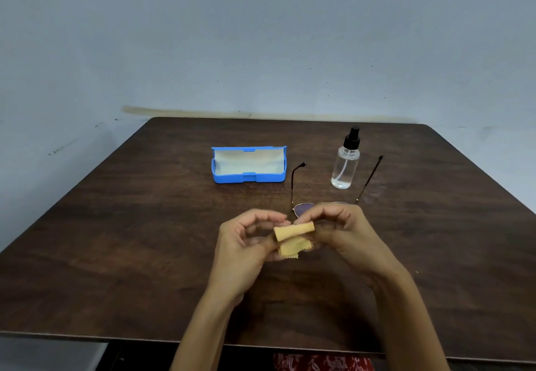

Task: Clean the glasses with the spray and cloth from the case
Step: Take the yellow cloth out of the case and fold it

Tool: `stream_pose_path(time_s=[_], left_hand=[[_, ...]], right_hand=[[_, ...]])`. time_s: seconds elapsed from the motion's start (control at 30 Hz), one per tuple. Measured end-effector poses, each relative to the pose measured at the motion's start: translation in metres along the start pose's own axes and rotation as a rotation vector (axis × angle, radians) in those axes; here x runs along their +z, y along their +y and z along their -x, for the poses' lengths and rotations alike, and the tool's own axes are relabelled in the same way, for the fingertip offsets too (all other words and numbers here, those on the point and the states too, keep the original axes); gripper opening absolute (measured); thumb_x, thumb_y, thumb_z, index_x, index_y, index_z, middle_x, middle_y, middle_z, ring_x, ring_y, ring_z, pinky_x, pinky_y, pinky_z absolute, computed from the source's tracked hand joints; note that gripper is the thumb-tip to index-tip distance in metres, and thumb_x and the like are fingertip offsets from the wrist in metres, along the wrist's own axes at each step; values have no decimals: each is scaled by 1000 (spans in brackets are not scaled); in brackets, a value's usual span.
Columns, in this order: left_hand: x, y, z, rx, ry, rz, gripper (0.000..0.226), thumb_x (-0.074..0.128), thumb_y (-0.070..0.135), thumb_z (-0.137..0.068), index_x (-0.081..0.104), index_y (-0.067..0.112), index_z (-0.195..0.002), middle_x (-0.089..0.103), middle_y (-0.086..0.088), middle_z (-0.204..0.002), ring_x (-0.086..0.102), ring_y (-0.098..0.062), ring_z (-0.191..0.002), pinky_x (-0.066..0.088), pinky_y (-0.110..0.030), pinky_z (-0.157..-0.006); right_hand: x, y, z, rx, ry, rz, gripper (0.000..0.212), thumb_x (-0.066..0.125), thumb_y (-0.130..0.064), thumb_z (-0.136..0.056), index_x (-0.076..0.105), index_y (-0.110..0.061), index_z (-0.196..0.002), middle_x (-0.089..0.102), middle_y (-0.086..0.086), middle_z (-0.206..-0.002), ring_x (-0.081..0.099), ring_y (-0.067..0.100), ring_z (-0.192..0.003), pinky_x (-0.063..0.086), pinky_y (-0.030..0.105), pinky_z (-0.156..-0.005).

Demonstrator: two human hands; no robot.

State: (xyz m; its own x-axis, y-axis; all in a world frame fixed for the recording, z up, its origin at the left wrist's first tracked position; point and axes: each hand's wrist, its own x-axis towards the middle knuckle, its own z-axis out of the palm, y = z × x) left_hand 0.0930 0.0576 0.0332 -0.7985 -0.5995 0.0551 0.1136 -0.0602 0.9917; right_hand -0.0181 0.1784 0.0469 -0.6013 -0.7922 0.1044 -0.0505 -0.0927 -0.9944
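Note:
A small yellow cloth is held above the table between both hands, partly rolled or folded. My left hand pinches its left end and my right hand pinches its right end. The glasses lie on the table just behind my hands with both temples open and pointing away; my hands hide most of the lenses. A clear spray bottle with a black nozzle stands upright between the temples. The blue case sits open to the left of the bottle, its pale lining showing.
A dark wooden table carries everything, with its near edge low in the view and a pale wall behind. Red patterned fabric shows below the table edge.

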Motion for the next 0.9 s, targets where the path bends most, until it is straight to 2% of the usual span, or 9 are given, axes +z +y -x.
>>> stream_pose_path(time_s=[0.07, 0.2, 0.33, 0.4, 0.5, 0.57, 0.7, 0.83, 0.9], left_hand=[[-1, 0, -1, -8, -8, 54, 17, 65, -7, -76, 70, 9, -78, 75, -7, -81, 72, -17, -75, 58, -26, -55], [-5, 1, -4, -63, 5, 135, 18, 58, -10, -81, 69, 4, -78, 75, -8, -82, 72, -16, -76, 56, -22, -56], [-12, -1, -9, -147, 39, 200, 37, 45, 0, -90, 73, 8, -68, 74, -12, -88, 71, -22, -82, 57, -25, -60], [-13, -2, -10, -179, 55, 210, 28, 53, 13, -89, 73, 7, -70, 74, -13, -86, 71, -21, -79, 57, -26, -61], [-15, -7, -11, -152, 70, 104, 6, 69, 9, -78, 73, 5, -80, 75, -9, -82, 70, -15, -75, 57, -22, -63], [-18, -12, -12, -159, 69, 15, 10, 70, 2, -77, 73, 6, -85, 76, -4, -85, 72, -14, -80, 58, -23, -70], [-23, -17, -14, -161, 50, -139, 17, 71, 0, -78, 74, 14, -87, 75, 1, -91, 71, -15, -85, 57, -27, -81], [-26, -20, -12, -86, -7, -353, 22, 72, 1, -76, 74, 18, -90, 70, 11, -99, 68, -4, -87, 51, -10, -71], [-27, -22, -11, -27, -20, -436, 23, 72, 3, -77, 74, 20, -92, 68, 12, -99, 66, -3, -90, 50, -8, -71]], right_hand=[[0, 3, -1, -28, 13, 10, 35, 50, 25, -78, 70, -3, -71, 70, 7, -74, 68, 15, -71, 54, 21, -58], [7, 7, -5, -36, 23, 8, 38, 47, 25, -81, 70, -4, -71, 71, 7, -77, 68, 15, -75, 54, 20, -63], [12, 13, -8, 83, 73, 7, 44, 40, 8, -88, 74, -10, -67, 73, 11, -87, 68, 21, -84, 54, 28, -76], [16, 13, -10, 159, 82, -53, 34, 47, -7, -89, 75, -8, -70, 73, 12, -90, 68, 23, -87, 54, 31, -78], [22, 13, -10, 173, 141, -58, 14, 64, -9, -83, 74, -2, -75, 71, 15, -84, 68, 20, -76, 54, 25, -66], [26, 15, -8, 170, 137, 55, 3, 70, -2, -77, 73, -3, -78, 72, 16, -77, 67, 17, -69, 54, 20, -63], [26, 21, -7, 225, 179, 213, 12, 74, 0, -74, 74, -11, -78, 73, 13, -73, 70, 18, -70, 55, 28, -73], [26, 27, -8, 238, 196, 391, 12, 78, -8, -69, 74, -19, -72, 72, 11, -70, 70, 27, -74, 56, 39, -77], [28, 27, -8, 235, 187, 425, 11, 78, -12, -71, 75, -22, -72, 72, 8, -68, 70, 22, -72, 57, 38, -76]])
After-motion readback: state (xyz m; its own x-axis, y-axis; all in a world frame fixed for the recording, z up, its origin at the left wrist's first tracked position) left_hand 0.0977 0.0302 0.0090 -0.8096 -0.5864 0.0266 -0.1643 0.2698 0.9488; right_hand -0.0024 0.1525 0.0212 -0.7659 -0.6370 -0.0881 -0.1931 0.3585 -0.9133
